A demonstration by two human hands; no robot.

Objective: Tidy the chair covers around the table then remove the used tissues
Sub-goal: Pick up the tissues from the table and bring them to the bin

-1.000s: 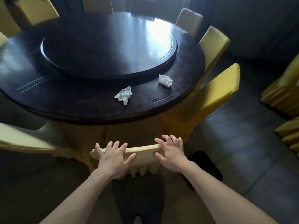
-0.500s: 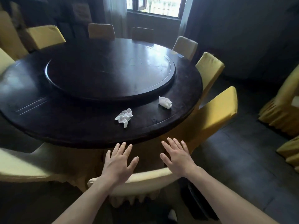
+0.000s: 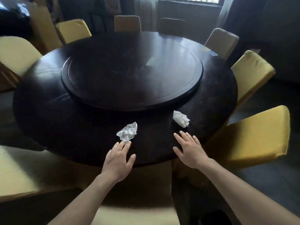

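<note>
Table (image 3: 81, 130): L hand (image 3: 118, 161) spread fingertips touch tissue (image 3: 127, 133); R hand (image 3: 190, 150) spread, apart.

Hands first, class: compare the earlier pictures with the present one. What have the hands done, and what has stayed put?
Both hands have let go of the chair cover and moved forward over the table. The left hand now reaches the near tissue with its fingertips; the right hand hovers short of the far tissue. Neither holds anything. Both tissues lie where they were.
</note>
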